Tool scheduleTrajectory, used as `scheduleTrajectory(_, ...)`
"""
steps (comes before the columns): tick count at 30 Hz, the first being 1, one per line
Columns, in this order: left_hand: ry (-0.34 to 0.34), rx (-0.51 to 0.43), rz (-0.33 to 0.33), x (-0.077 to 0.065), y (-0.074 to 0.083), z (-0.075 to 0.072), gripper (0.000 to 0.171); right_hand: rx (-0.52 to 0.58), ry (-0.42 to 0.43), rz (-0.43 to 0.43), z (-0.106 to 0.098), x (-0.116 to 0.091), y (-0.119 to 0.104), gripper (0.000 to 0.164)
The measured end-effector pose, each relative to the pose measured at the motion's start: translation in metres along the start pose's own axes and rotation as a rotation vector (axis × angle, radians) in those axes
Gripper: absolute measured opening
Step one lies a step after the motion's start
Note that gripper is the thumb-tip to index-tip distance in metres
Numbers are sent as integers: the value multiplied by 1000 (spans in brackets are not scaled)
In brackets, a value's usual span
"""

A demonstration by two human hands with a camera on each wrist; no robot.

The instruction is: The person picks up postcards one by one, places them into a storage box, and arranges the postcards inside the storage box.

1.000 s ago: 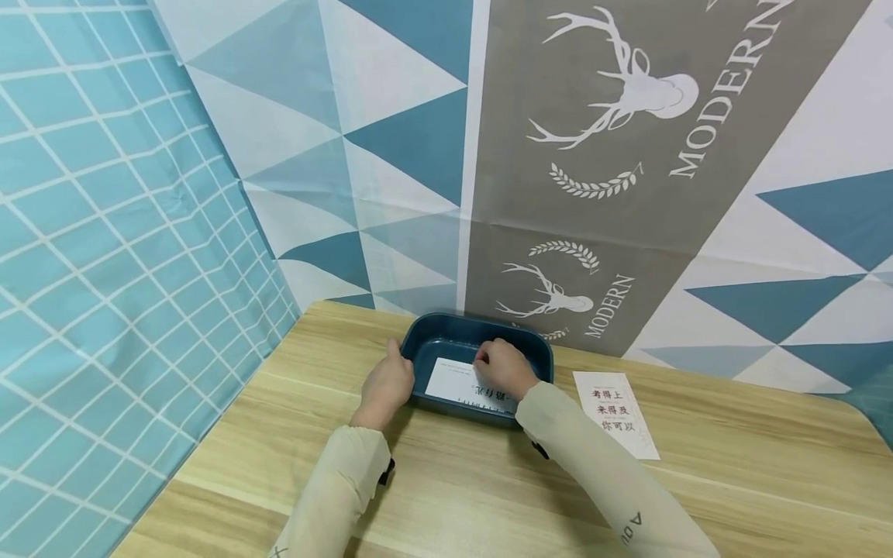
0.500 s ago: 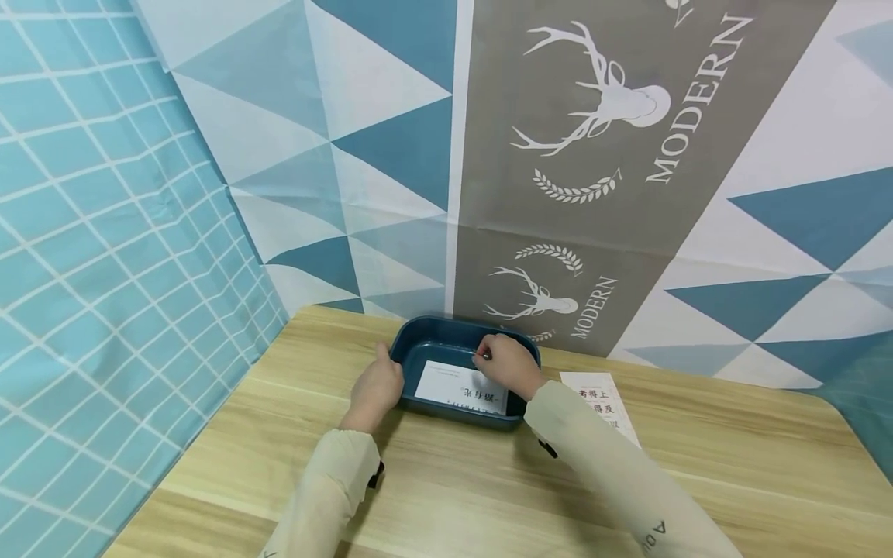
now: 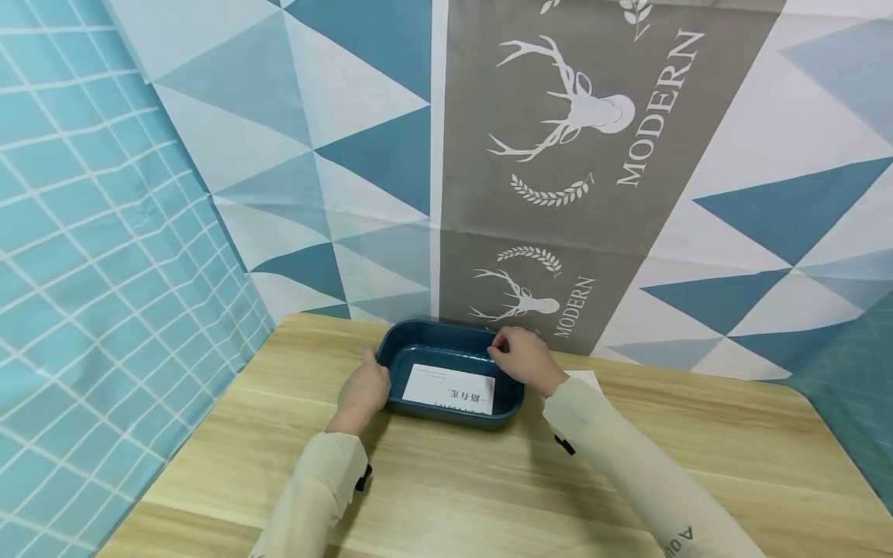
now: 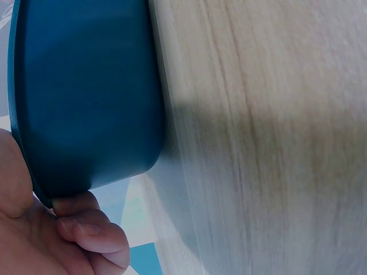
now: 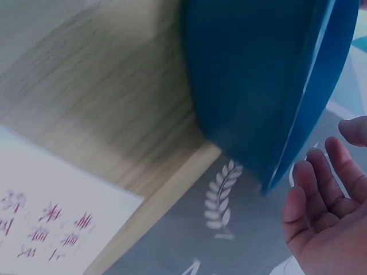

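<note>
A dark blue rectangular tray (image 3: 439, 417) stands near the back of the wooden table. My left hand (image 3: 364, 394) grips its left end; in the left wrist view, that hand's thumb and fingers (image 4: 80, 220) pinch the rim. Flat inside the tray lies a white card (image 3: 446, 386) with black characters. At the tray's back right corner, my right hand (image 3: 526, 360) hovers with loosely bent fingers. The right wrist view shows those fingers (image 5: 307, 180) apart from the thumb, holding nothing, beside the tray wall (image 5: 246, 74).
A second white card (image 5: 51, 212), with red characters, lies on the table right of the tray, mostly hidden by the right sleeve in the head view. A patterned wall covering (image 3: 377, 155) rises directly behind the table (image 3: 446, 496).
My right hand has moved right, from above the card inside the tray to the tray's right rim. The left hand still grips the left end. The head view has shifted slightly.
</note>
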State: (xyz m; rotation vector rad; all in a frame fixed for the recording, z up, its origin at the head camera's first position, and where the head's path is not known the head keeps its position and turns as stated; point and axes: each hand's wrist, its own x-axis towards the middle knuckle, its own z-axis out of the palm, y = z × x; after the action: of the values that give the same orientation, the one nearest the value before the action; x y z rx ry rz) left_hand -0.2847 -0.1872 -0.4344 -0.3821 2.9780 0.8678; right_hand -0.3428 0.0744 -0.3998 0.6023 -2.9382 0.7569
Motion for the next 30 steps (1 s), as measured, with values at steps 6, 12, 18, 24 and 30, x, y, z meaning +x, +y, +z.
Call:
scheduleTrajectory(6,-4,0,5,0,0,-2,38,13,25,41,-10,-10,18,18)
scheduleTrajectory(12,-3,2,-10,-1,0,-2,40,28,36,95,-13,-24,39,19)
scheduleTrajectory(18,-3,12,7,-1,-1,-1,40,37,54,126,-17,-37,61,19)
scheduleTrajectory(24,-2,7,20,-2,-1,-2,40,50,40,161,-19,-49,77,21)
scheduleTrajectory(30,-6,3,12,-2,-1,-1,42,83,34,192,-16,-62,92,20)
